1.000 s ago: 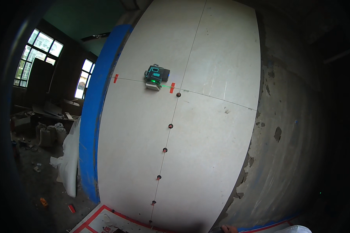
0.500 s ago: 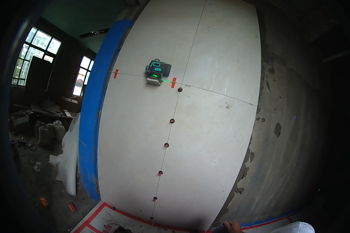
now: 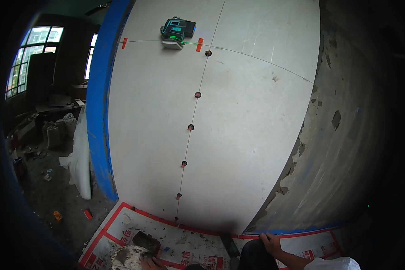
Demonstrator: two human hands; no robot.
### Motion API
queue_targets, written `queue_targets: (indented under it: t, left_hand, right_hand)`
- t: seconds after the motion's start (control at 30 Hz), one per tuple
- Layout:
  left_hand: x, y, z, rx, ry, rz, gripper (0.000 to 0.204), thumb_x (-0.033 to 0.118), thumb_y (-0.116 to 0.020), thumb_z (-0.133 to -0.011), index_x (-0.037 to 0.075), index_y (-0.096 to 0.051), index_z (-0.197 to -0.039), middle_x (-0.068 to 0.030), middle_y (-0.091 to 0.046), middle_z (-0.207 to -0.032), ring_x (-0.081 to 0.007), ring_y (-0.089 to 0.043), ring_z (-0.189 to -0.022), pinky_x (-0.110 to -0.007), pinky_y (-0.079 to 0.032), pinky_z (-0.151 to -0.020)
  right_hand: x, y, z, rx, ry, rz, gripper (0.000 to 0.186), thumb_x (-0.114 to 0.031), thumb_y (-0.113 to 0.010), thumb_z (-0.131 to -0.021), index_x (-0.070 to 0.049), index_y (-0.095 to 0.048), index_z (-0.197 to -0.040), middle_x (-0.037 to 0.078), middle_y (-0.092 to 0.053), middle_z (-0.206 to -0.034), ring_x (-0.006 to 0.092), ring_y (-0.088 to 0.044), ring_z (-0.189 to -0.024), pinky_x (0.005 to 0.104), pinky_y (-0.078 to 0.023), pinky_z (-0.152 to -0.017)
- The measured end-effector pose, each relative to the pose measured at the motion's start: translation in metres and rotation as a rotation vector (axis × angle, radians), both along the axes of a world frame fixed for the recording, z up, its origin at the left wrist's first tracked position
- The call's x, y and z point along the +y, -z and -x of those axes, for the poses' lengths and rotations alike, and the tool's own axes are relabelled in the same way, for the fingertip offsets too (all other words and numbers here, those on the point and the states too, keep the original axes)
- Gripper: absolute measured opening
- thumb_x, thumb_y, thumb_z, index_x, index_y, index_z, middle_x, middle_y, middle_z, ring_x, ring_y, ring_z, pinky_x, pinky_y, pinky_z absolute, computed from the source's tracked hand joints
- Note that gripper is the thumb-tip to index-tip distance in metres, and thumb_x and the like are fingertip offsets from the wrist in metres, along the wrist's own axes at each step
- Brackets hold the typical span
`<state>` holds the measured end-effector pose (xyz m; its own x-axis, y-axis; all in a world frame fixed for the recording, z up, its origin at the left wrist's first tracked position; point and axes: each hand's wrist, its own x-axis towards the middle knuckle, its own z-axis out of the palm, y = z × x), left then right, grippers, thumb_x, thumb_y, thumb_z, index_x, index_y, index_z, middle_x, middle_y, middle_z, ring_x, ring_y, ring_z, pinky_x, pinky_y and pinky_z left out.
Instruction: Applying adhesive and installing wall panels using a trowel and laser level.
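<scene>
A large pale panel (image 3: pixel 243 126) stands on the wall, crossed by thin lines, with several dark holes (image 3: pixel 198 95) down the vertical line. A teal-and-black laser level (image 3: pixel 177 29) sits on a small pale bracket (image 3: pixel 172 45) near the top, its green line reaching a red tape strip (image 3: pixel 199 45). My left hand (image 3: pixel 150 263), cut off by the lower edge, touches a dirty whitish rounded container (image 3: pixel 128 256); its grip is unclear. My right hand (image 3: pixel 271 244) rests on my dark-clad knee (image 3: pixel 254 256), fingers loosely bent with nothing visible in them.
A blue strip (image 3: pixel 97 103) borders the panel's left, bare patchy concrete (image 3: pixel 346 144) its right. At left are windows, debris, sacks (image 3: pixel 54 135) and a white foam roll (image 3: pixel 81 166). Printed floor sheeting (image 3: pixel 198 243) with red tape holds a dark block (image 3: pixel 146 240) and scraps.
The view has tilted downward, so the panel and laser level sit higher in the picture. The floor sheeting, my knee and my left hand on the container have come into view.
</scene>
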<state>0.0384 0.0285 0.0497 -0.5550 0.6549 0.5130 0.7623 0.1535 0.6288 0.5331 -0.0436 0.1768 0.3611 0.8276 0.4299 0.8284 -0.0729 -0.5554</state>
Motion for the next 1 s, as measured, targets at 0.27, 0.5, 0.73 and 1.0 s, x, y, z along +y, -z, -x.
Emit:
queue_targets:
  t: [0.27,0.5,0.73,1.0]
  left_hand:
    - [0.009,-0.063,-0.024,0.041,0.071,0.065,0.052,0.039,-0.054,-0.117,-0.005,-0.07,-0.139,-0.0281,-0.066,-0.147,-0.0497,-0.065,-0.132,-0.054,-0.054,-0.11]
    - [0.009,-0.096,-0.038,-0.12,0.282,0.209,0.064,0.013,-0.06,-0.107,-0.005,-0.043,-0.166,-0.0267,-0.063,-0.154,-0.0419,-0.062,-0.14,-0.051,-0.043,-0.123]
    - [0.082,-0.258,-0.178,-0.503,0.377,0.116,0.051,0.033,-0.06,-0.11,-0.001,-0.063,-0.148,-0.0272,-0.067,-0.143,-0.0444,-0.064,-0.131,-0.05,-0.053,-0.112]
    - [0.19,-0.612,-0.246,-0.048,0.632,-0.053,0.036,0.009,-0.064,-0.112,-0.011,-0.064,-0.142,-0.0292,-0.068,-0.144,-0.0458,-0.065,-0.133,-0.051,-0.05,-0.115]
  right_hand:
    - [0.111,-0.007,-0.074,-0.194,-0.426,0.074,0.031,-0.034,-0.067,-0.109,-0.005,-0.072,-0.097,0.017,-0.069,-0.084,0.042,-0.071,-0.081,0.0499,-0.055,-0.07]
    - [0.209,-0.194,-0.068,-0.353,-0.75,-0.021,0.022,-0.029,-0.073,-0.106,-0.007,-0.073,-0.112,0.015,-0.07,-0.096,0.0377,-0.072,-0.085,0.049,-0.058,-0.069]
    - [0.149,-0.402,-0.161,-0.293,-0.397,-0.062,0.024,-0.028,-0.076,-0.103,-0.008,-0.076,-0.116,0.013,-0.075,-0.103,0.0335,-0.076,-0.09,0.0465,-0.062,-0.076]
    - [0.14,-0.745,-0.291,-0.644,-0.138,-0.472,0.038,-0.028,-0.086,-0.093,0.0,-0.076,-0.116,0.023,-0.072,-0.13,0.041,-0.069,-0.115,0.0524,-0.055,-0.104]
